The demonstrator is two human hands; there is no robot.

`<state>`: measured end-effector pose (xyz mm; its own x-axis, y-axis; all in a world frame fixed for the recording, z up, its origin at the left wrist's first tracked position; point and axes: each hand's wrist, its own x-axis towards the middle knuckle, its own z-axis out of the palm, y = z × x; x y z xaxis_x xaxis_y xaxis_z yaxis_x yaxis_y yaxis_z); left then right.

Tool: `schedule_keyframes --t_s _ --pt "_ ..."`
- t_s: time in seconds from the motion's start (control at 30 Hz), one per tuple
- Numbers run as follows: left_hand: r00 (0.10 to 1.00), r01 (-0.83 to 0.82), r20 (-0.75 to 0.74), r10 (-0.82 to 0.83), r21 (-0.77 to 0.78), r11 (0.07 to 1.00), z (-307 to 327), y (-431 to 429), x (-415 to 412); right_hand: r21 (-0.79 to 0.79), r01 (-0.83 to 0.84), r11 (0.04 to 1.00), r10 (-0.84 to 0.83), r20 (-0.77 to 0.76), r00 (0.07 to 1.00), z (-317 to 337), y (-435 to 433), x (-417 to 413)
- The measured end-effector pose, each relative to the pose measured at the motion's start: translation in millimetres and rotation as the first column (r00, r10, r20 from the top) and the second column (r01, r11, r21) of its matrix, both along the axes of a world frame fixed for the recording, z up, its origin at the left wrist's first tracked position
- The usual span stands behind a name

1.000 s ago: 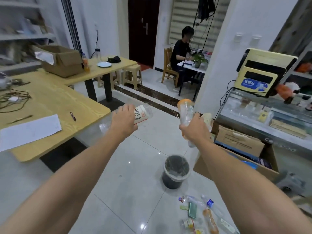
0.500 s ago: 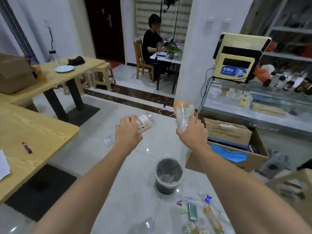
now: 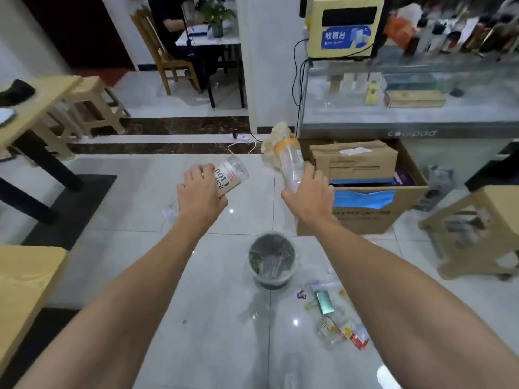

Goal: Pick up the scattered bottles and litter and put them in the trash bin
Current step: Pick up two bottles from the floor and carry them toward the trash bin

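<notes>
1. Floor [image 3: 134, 248]: pale glossy tiles that carry the bin, the box and the loose litter.
2. Glass counter [image 3: 407, 119]: at 2 o'clock in the view, with a yellow terminal [image 3: 344, 26] on top.
3. Cardboard box [image 3: 362, 217]: open, on the floor at 1 o'clock from the bin, just below the counter.
4. Tabletop [image 3: 25, 276]: light wood, at 8 o'clock at the view's edge.
5. Stool [image 3: 477, 220]: wooden, at 3 o'clock from the bin, well apart from it.
6. Trash bin [image 3: 292, 272]: round and lined, upright on the floor near the view's centre.
7. Left hand [image 3: 200, 196]: at 11 o'clock above the bin, fingers curled round item 9.
8. Right hand [image 3: 309, 196]: at 1 o'clock above the bin, fingers curled round item 10.
9. Labelled bottle [image 3: 231, 175]: clear with a white label, tilted with its base towards 2 o'clock, held off the floor.
10. Orange-topped bottle [image 3: 290, 164]: clear, nearly upright, leaning to 11 o'clock. A crumpled beige wrapper [image 3: 273, 144] shows behind it; whether the hand holds that too cannot be told.
11. Fallen bottle [image 3: 328, 329]: lying on the floor at 5 o'clock from the bin.
12. Green packet [image 3: 324, 302]: flat on the floor, between the bin and item 11.
13. Red wrapper [image 3: 359, 341]: just beside item 11, at its 4 o'clock.
</notes>
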<state>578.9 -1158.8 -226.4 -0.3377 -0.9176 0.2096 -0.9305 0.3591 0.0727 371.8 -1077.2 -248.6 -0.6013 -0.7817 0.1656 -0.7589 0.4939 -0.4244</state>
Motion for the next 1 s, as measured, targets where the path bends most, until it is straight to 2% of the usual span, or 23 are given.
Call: schedule_keyframes --t_s 0.1,0.3,0.47,0.6,0.8,1.0 --pt "0.998 0.043 0.050 -0.047 0.078 0.996 -39 -7 -11 0.077 0.035 0.996 -0.034 -0.005 0.999 -30 5 2" --pt "0.987 0.148 0.034 -0.158 0.201 0.968 -97 -30 -27 0.201 0.127 0.971 -0.130 0.003 0.991 -82 6 12" --pt "0.970 0.220 0.044 -0.237 0.245 0.944 -114 -69 -31 0.210 0.240 0.948 -0.247 0.005 0.969 -88 -20 33" --pt "0.952 0.294 0.015 -0.305 0.215 0.931 -111 -124 -28 0.207 0.324 0.923 -0.331 -0.002 0.944 -79 -59 51" --pt "0.954 0.289 0.001 -0.300 0.265 0.920 -140 -183 -21 0.235 0.405 0.884 -0.409 -0.032 0.912 -104 -99 65" --pt "0.953 0.285 0.004 -0.304 0.338 0.897 -222 -181 -26 0.323 0.373 0.870 -0.383 -0.034 0.923 -178 -121 56"
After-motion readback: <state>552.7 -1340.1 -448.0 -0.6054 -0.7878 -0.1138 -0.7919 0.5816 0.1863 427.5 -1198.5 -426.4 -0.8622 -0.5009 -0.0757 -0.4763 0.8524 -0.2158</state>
